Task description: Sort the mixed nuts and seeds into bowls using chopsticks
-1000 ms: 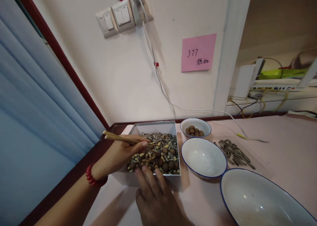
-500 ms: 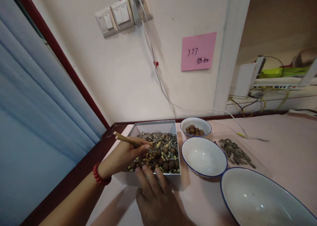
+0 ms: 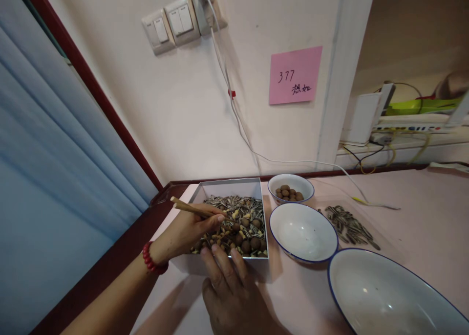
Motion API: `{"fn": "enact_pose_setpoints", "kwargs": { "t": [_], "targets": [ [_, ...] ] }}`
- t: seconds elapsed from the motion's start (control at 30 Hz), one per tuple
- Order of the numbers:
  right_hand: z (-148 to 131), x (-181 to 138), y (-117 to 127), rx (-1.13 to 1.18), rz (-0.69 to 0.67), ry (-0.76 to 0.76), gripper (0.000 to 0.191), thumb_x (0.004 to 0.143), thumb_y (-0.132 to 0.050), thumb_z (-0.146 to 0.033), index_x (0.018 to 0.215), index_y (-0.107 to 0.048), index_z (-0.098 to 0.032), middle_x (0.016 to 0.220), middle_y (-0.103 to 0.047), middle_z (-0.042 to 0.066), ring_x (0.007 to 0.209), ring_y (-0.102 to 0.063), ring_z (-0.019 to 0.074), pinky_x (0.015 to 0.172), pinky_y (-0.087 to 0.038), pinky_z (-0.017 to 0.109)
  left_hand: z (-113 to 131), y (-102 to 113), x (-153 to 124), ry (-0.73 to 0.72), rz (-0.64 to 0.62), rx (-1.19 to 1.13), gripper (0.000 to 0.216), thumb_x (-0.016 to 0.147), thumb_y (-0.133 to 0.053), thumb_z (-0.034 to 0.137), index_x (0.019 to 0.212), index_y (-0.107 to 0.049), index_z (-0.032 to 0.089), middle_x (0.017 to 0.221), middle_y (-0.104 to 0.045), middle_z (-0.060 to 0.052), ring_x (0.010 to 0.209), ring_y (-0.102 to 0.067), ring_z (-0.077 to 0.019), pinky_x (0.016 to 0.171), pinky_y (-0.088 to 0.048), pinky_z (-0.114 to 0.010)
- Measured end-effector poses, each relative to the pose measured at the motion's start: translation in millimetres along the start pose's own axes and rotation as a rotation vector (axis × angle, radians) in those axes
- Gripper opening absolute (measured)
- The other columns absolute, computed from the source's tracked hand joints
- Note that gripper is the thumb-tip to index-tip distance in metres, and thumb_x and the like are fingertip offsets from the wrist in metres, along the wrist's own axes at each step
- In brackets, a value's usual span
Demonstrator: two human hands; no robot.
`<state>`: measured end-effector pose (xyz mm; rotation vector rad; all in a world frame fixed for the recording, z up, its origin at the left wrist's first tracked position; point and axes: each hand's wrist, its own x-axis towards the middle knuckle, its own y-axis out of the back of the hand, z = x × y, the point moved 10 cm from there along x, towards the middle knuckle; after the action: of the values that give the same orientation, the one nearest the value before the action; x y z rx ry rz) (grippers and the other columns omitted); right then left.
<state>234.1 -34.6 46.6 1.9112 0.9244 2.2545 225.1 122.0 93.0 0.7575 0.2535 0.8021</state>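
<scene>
My left hand [image 3: 194, 230], with a red bead bracelet on the wrist, is closed around a pair of wooden chopsticks [image 3: 190, 208]. Their lower ends reach into a white open-topped box [image 3: 266, 227]; the fingers partly hide them. Sunflower seeds [image 3: 223, 201], pale yellow peanut-like pieces [image 3: 235, 213] and round brown nuts [image 3: 255, 243] lie mixed in the box. At the near wall, the fingers of my right hand [image 3: 234, 291] hook over the rim, with the thumb outside. Whether the chopstick tips pinch anything cannot be made out.
Right of the box, a small bowl [image 3: 309, 184] holds brown nuts. In front of it stand a white blue-rimmed bowl [image 3: 304, 232] and a larger bowl [image 3: 388, 291]. Sunflower seeds [image 3: 348, 225] lie piled on the pink tabletop [image 3: 417, 217]. A white cable [image 3: 293, 161] runs behind.
The whole view has shifted very slightly. My left hand and the chopsticks have moved a little within the box; my right hand keeps its place on the rim.
</scene>
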Motion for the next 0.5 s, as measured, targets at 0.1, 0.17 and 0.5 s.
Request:
{"fn": "enact_pose_setpoints", "kwargs": {
  "t": [0.1, 0.17, 0.5],
  "targets": [
    [1.6, 0.4, 0.8, 0.004, 0.001, -0.017, 0.023, 0.095, -0.045, -0.02, 0.089, -0.067, -0.016, 0.141, -0.056, 0.013, 0.134, -0.046, 0.0297, 0.121, -0.013, 0.047, -0.9, 0.3, -0.4, -0.004, 0.007, 0.004, 0.03, 0.09, -0.063, 0.044, 0.102, -0.073, 0.018, 0.084, -0.072, -0.005, 0.077, -0.065, -0.0178, 0.065, -0.053, -0.026],
    [1.2, 0.8, 1.2, 0.003, -0.004, -0.016, 0.023, 0.094, -0.046, -0.02, 0.09, -0.067, -0.016, 0.141, -0.056, 0.013, 0.134, -0.045, 0.0297, 0.121, -0.013, 0.047, -1.4, 0.3, -0.7, -0.004, 0.009, 0.001, 0.031, 0.09, -0.063, 0.045, 0.102, -0.073, 0.018, 0.088, -0.073, -0.006, 0.08, -0.065, -0.0187, 0.067, -0.054, -0.027],
    [0.1, -0.5, -1.1, 0.002, -0.016, -0.004, 0.021, 0.094, -0.048, -0.021, 0.091, -0.067, -0.016, 0.143, -0.054, 0.014, 0.134, -0.044, 0.0305, 0.121, -0.011, 0.049, -3.7, 0.8, -2.8, 0.04, 0.058, -0.087, 0.032, 0.088, -0.064, 0.047, 0.096, -0.073, 0.018, 0.085, -0.073, -0.004, 0.078, -0.067, -0.0204, 0.067, -0.055, -0.026]
  ]
}}
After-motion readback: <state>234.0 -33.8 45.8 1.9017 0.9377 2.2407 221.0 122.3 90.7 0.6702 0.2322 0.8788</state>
